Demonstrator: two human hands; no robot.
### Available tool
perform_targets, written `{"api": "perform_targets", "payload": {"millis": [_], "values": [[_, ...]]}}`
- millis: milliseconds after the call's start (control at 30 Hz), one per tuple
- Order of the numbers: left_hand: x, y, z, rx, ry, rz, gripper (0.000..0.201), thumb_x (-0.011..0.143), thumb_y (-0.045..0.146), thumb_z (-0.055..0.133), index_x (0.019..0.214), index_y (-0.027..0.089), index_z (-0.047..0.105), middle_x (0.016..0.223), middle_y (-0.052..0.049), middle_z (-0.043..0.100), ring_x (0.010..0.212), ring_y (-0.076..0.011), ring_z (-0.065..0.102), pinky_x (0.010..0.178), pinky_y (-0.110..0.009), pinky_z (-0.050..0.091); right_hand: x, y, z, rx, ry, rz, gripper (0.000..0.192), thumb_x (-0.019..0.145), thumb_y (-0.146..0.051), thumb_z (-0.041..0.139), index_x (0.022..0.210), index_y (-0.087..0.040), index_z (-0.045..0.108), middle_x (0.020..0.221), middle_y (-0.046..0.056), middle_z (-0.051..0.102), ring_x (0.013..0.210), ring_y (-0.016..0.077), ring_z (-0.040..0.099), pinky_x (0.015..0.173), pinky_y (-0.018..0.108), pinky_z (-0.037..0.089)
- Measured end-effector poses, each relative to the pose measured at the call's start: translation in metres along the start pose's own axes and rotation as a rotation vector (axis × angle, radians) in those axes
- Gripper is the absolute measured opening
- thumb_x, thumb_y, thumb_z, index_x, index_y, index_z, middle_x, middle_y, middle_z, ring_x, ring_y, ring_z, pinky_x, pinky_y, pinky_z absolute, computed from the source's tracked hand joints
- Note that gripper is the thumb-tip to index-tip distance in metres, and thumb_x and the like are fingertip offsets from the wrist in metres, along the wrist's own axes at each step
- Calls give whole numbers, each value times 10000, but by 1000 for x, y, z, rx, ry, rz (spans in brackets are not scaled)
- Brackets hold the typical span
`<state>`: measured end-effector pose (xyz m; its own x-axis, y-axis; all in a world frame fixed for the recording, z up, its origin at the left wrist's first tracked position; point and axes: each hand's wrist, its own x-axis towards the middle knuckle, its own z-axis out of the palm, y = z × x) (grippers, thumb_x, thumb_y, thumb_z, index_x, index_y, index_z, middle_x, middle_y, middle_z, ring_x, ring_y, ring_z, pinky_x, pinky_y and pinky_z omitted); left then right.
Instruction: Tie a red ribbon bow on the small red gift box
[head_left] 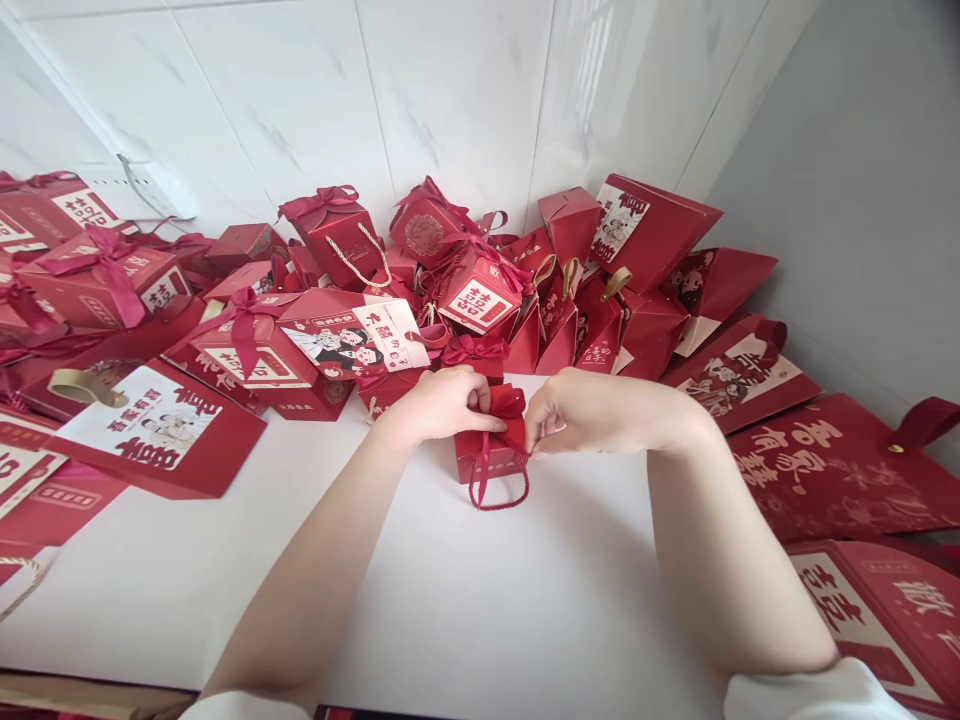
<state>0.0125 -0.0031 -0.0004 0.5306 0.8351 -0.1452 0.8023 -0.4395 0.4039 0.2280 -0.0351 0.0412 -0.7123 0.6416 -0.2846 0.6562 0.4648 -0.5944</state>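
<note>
A small red gift box [471,462] stands on the white tabletop with a twisted red cord handle [501,507] hanging down its front. Red ribbon [506,404] is gathered at its top, and one strand drops over the front face. My left hand [454,402] is closed at the upper left of the box, thumb and fingers pinching the ribbon. On the right side, my right hand [555,415] has its fingers curled down and pressed together at the ribbon's edge; its fingertips are partly hidden.
Red gift boxes crowd the back by the tiled wall [450,90]. A box with a white label [150,420] lies to the left, and large red bags [847,470] lean at the right. A power strip [142,190] sits at the back left. White tabletop [510,610] spans the front.
</note>
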Motion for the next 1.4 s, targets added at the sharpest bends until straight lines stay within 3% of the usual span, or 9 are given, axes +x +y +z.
{"api": "perform_targets", "payload": {"millis": [133, 233, 333, 467, 733, 933, 1100, 1233, 1400], "values": [[-6, 6, 0, 111, -17, 37, 564, 734, 742, 571, 900, 203, 568, 1011, -68, 586, 966, -270, 553, 796, -345, 375, -6, 6, -7, -21, 105, -66, 248, 917, -332, 550, 970, -200, 752, 859, 9, 717, 713, 156, 614, 615, 259, 418], [-11, 9, -2, 66, -67, -14, 673, 660, 820, 574, 948, 211, 563, 1051, -71, 575, 956, -271, 550, 785, -342, 398, -3, 9, -9, -36, 292, -30, 264, 954, -347, 507, 1011, -200, 719, 887, 3, 710, 752, 154, 621, 666, 262, 438], [-17, 9, -11, -40, -114, -35, 547, 764, 735, 542, 965, 227, 582, 1075, -50, 586, 891, -221, 566, 729, -304, 418, 3, 15, -6, -43, 419, 19, 232, 953, -337, 528, 1068, -210, 685, 1028, 20, 706, 918, 173, 639, 788, 271, 467], [-28, 6, -27, -78, -36, -39, 320, 955, 449, 364, 970, 244, 609, 1006, -22, 631, 829, -177, 574, 706, -285, 419, 14, 24, 0, -28, 391, 50, 254, 942, -349, 563, 1152, -224, 634, 1134, 48, 685, 1011, 198, 638, 829, 299, 490], [-38, -1, -40, -129, -9, -99, 266, 874, 452, 539, 998, 236, 631, 979, -30, 644, 847, -174, 616, 693, -268, 467, 31, 26, 6, 76, 523, -111, 236, 960, -310, 524, 1147, -208, 625, 1124, 37, 664, 980, 177, 619, 832, 293, 472], [-33, 1, -38, -32, -95, -82, 293, 832, 481, 581, 741, 202, 597, 895, -26, 628, 879, -196, 588, 690, -275, 426, 37, 35, 4, 280, 454, 9, 316, 921, -493, 561, 996, -201, 654, 939, 17, 637, 775, 145, 542, 671, 273, 416], [-30, 1, -35, -31, -145, -78, 277, 831, 480, 571, 808, 220, 662, 951, -26, 600, 818, -173, 576, 683, -271, 414, 39, 38, 2, 407, 314, 67, 354, 888, -498, 611, 1064, -191, 629, 969, 27, 605, 764, 134, 521, 614, 253, 384], [-30, -2, -38, -109, -157, -100, 329, 836, 506, 552, 776, 206, 672, 948, -36, 570, 713, -145, 540, 604, -266, 392, 41, 40, 4, 520, 213, -68, 397, 844, -463, 683, 1106, -172, 620, 929, 25, 581, 757, 129, 502, 609, 244, 375], [-33, -6, -45, -174, -96, -104, 437, 850, 552, 508, 615, 183, 526, 724, -29, 497, 646, -152, 481, 549, -273, 348, 36, 35, 3, 588, 48, -228, 347, 889, -392, 646, 1136, -150, 608, 855, 19, 582, 738, 126, 488, 622, 246, 369]]}}
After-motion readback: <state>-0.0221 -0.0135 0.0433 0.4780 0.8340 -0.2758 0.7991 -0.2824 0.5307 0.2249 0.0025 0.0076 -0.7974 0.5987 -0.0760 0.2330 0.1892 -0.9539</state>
